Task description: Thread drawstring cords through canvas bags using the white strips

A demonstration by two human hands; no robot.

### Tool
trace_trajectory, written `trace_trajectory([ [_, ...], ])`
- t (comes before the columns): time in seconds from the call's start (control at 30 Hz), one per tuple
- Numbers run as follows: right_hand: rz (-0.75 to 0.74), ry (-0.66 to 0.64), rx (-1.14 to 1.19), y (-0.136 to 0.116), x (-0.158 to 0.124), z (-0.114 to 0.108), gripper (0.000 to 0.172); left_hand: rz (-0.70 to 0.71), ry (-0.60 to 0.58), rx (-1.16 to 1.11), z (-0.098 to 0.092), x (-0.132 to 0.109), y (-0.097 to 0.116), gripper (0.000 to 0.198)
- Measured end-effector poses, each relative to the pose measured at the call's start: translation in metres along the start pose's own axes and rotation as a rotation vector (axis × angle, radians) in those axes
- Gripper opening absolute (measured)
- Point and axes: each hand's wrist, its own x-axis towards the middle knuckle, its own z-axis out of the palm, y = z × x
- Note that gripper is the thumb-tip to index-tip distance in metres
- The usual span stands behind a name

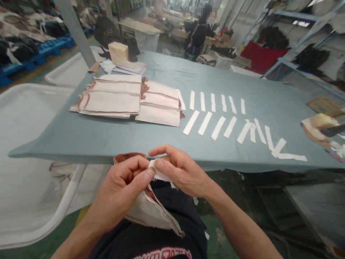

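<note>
A cream fabric piece with brown edging [151, 212] hangs over my lap below the table's front edge. My left hand [121, 187] is closed, with thumb and fingers pinching its upper edge beside a white strip [163, 176]. My right hand [180, 169] pinches that strip between thumb and fingers, its index finger reaching past the left fingertips. The two hands nearly touch, and they hide most of the spot where strip and fabric meet. A brown curved part [129, 157] shows behind my left hand, against the table edge.
On the blue-green table [107, 138] lie stacked cream fabric pieces [113, 97] and, right of them, white strips [212, 102] in two rows. A yellowish block [118, 54] stands at the back left. White tubs [32, 108] flank the left side. Another person [198, 36] is at the back.
</note>
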Motion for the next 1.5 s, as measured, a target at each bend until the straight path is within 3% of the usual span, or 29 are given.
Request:
trace_trajectory([
  [0.17,0.073,0.073,0.001,0.002,-0.002,0.0,0.064,0.048,0.051,0.099,-0.002,0.0,0.0,0.043],
  [0.3,0.044,0.085,-0.065,0.001,-0.002,-0.004,0.063,0.0,0.046,0.109,0.001,0.002,0.002,0.039],
  [0.43,-0.069,0.254,-0.102,0.011,-0.005,0.003,0.048,0.062,0.266,0.062,0.004,0.002,0.003,0.044],
  [0.6,-0.109,0.455,-0.258,0.048,-0.024,0.037,0.033,0.004,0.337,-0.021,0.004,0.001,-0.004,0.079],
  [0.83,-0.29,0.68,-0.687,0.113,-0.029,0.084,0.034,-0.056,0.387,0.007,-0.001,-0.004,-0.025,0.087],
  [0.93,-0.312,0.668,-0.702,0.131,-0.023,0.088,0.036,-0.036,0.35,0.16,-0.011,-0.014,-0.03,0.08],
  [1.07,-0.336,0.625,-0.706,0.14,-0.021,0.087,0.038,-0.07,0.301,0.329,-0.028,-0.033,-0.031,0.043],
  [1.13,-0.357,0.597,-0.711,0.14,-0.021,0.087,0.04,-0.064,0.286,0.473,-0.034,-0.041,-0.029,0.034],
  [1.23,-0.382,0.558,-0.72,0.141,-0.02,0.09,0.043,-0.02,0.278,0.654,-0.04,-0.049,-0.022,0.032],
  [1.37,-0.379,0.521,-0.725,0.142,-0.02,0.094,0.043,0.011,0.255,0.73,-0.045,-0.055,-0.016,0.036],
  [1.5,-0.37,0.525,-0.724,0.142,-0.021,0.095,0.042,-0.086,0.294,0.613,-0.045,-0.056,-0.023,0.043],
])
